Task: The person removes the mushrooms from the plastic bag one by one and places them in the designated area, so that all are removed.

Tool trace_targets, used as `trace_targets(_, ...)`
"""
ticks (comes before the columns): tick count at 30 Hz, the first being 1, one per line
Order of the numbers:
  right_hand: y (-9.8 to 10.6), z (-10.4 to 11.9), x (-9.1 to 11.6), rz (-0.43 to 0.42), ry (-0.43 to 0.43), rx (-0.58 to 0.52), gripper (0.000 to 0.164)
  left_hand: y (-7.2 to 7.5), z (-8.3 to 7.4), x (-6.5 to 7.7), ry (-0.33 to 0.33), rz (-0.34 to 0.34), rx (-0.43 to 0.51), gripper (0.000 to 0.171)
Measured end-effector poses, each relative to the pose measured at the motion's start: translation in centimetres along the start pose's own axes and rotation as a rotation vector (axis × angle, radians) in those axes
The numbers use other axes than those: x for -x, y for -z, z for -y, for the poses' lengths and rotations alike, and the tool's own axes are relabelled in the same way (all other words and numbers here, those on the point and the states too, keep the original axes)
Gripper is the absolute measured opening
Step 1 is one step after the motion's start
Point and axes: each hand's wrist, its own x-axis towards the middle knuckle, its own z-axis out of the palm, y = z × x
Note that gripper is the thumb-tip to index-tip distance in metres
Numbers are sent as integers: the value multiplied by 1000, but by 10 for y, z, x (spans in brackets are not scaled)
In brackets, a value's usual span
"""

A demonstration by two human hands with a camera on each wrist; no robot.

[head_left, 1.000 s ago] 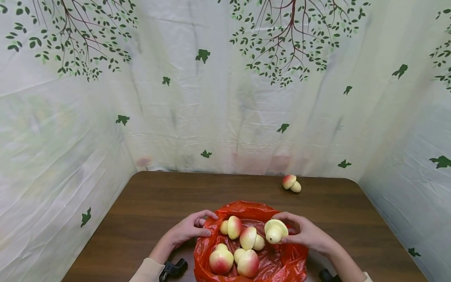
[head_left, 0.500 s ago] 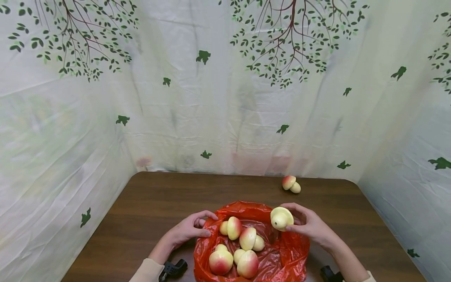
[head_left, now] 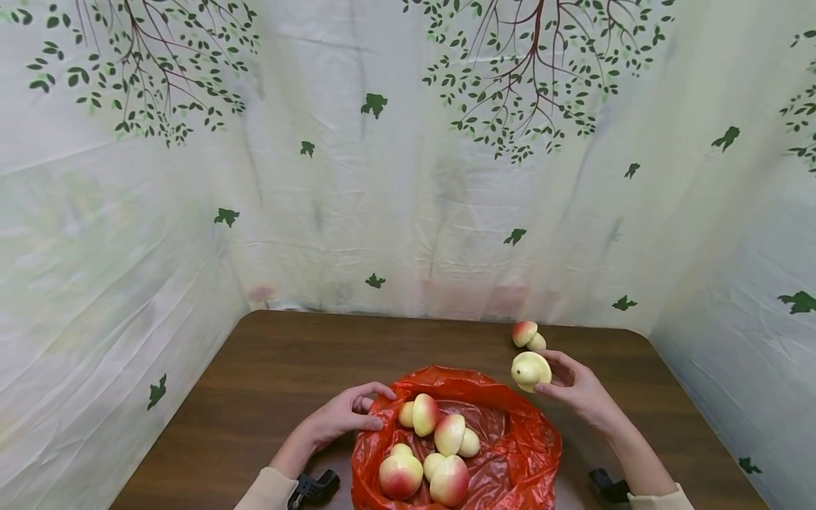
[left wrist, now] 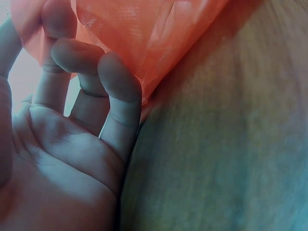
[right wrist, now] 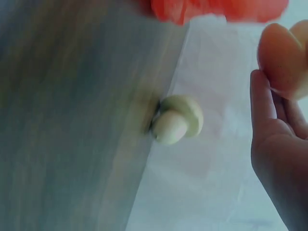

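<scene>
A red plastic bag (head_left: pixel 538 446) stands wide open on the table, with several toy mushrooms inside, their caps blushed red and yellow. My left hand (head_left: pixel 338 418) grips the bag's left rim; in the left wrist view its fingers (left wrist: pixel 118 79) curl against the thin plastic. Past the bag's far right rim, my right hand (head_left: pixel 586 397) holds another mushroom (head_left: pixel 530 372) above the table, its stem end facing the head camera. Just behind it a similar mushroom (head_left: pixel 525 333) lies on its side on the table, also visible in the right wrist view as a pale mushroom (right wrist: pixel 187 108).
The brown wooden table (head_left: pixel 287 361) has rounded far corners. Pale curtains (head_left: pixel 408 212) printed with branches and leaves enclose it on three sides. Black wrist devices, such as the left one (head_left: pixel 315 489), sit at both wrists.
My right hand has carried its mushroom out from over the bag, away and to the right, near the mushroom on the table. The left hand has stayed at the rim.
</scene>
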Motion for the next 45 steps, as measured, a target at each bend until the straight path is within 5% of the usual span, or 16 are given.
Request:
trace_targets(8, 28, -9, -10, -119, -30, 68, 63, -1, -1, -1, -6, 8, 5, 50)
trace_targets(24, 72, -36, -40, -240, -269, 88, 87, -2, -1, 0, 4, 10, 10, 49)
trace_targets(37, 72, -58, -64, -289, -330, 97, 86, -2, 1, 1, -34, 13, 9, 49)
trace_targets(45, 70, -65, -77, -320, -363, 67, 86, -1, -1, 0, -4, -9, 5, 49)
